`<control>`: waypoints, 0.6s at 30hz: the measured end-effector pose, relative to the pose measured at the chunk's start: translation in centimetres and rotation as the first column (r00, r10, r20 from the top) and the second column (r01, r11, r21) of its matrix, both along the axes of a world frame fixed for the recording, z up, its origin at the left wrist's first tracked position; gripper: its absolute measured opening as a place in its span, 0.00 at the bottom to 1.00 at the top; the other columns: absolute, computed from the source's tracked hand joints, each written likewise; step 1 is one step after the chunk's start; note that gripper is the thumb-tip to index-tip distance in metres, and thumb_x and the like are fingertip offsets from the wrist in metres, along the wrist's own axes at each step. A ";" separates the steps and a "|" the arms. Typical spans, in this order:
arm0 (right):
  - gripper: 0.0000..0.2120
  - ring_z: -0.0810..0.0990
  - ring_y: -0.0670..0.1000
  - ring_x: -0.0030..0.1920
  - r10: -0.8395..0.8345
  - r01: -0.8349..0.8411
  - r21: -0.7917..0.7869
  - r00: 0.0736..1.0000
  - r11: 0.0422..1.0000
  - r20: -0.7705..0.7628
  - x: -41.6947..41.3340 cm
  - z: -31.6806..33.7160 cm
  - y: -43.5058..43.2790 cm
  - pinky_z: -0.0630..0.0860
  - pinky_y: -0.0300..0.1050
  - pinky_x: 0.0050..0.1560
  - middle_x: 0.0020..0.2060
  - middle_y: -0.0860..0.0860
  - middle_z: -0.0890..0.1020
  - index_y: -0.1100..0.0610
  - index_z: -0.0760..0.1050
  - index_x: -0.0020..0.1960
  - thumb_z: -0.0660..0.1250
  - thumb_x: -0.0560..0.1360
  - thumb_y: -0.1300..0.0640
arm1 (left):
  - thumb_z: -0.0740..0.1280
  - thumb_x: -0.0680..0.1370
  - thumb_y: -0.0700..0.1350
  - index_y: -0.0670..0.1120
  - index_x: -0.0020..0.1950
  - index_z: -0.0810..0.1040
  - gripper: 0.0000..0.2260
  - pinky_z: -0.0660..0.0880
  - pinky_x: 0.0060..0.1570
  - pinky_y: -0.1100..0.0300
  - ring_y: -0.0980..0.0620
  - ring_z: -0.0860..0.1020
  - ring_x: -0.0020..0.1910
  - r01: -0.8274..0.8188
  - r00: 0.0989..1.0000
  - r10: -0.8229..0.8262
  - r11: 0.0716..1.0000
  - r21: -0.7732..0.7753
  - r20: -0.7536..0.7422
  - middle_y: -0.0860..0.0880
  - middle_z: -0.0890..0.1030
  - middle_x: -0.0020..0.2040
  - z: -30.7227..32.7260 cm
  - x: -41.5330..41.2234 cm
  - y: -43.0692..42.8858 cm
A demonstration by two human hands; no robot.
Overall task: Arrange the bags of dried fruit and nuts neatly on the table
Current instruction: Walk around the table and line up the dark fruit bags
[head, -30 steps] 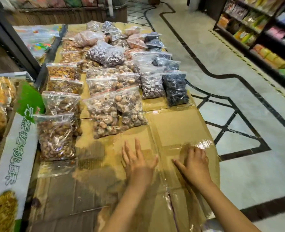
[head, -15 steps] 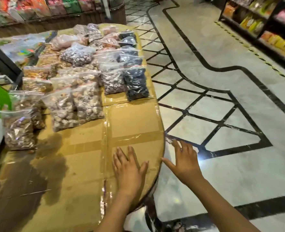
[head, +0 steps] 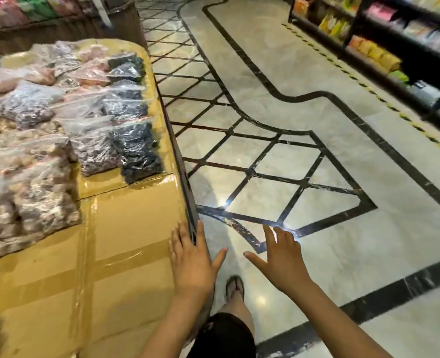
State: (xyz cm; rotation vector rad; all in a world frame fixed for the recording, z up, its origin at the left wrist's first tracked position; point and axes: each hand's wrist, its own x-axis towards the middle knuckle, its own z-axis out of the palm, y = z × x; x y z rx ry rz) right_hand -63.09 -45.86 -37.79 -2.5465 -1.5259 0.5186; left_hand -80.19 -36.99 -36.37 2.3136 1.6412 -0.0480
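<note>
With the bags of dried fruit and nuts lying in rows on the table, both hands are empty: the left hand spread over its edge, apparently for support, the right hand splayed above the floor.

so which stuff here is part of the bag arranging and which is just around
Part of the job:
- bags of dried fruit and nuts
- cardboard-covered table
- left hand, at the table edge
- right hand, empty, over the floor

Just around:
- snack shelves
- tiled floor
</note>
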 end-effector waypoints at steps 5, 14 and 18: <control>0.45 0.72 0.62 0.64 0.092 -0.088 -0.054 0.993 0.995 0.078 6.2 -0.4 7.5 0.72 0.59 0.58 0.64 0.60 0.74 0.56 0.65 0.71 0.47 0.68 0.25 | 0.52 0.72 0.71 0.46 0.75 0.63 0.39 0.62 0.68 0.40 0.33 0.60 0.72 -0.104 0.988 0.095 0.993 0.064 0.123 0.35 0.60 0.74 -1.0 4.5 6.5; 0.44 0.66 0.60 0.67 0.240 -0.234 -0.064 0.964 0.970 0.113 13.0 3.8 28.6 0.67 0.55 0.64 0.69 0.60 0.68 0.56 0.56 0.75 0.49 0.69 0.27 | 0.53 0.74 0.67 0.47 0.76 0.57 0.37 0.52 0.71 0.40 0.34 0.50 0.75 -0.190 0.967 0.146 0.960 0.208 0.209 0.35 0.52 0.76 2.9 9.4 22.6; 0.38 0.65 0.61 0.67 0.202 -0.199 0.085 0.979 0.976 -0.017 13.3 5.0 37.8 0.66 0.57 0.65 0.68 0.60 0.68 0.58 0.57 0.74 0.61 0.73 0.36 | 0.57 0.74 0.67 0.47 0.77 0.54 0.38 0.46 0.71 0.43 0.36 0.48 0.76 -0.297 0.942 0.241 0.924 0.241 0.234 0.36 0.51 0.77 4.7 8.9 28.8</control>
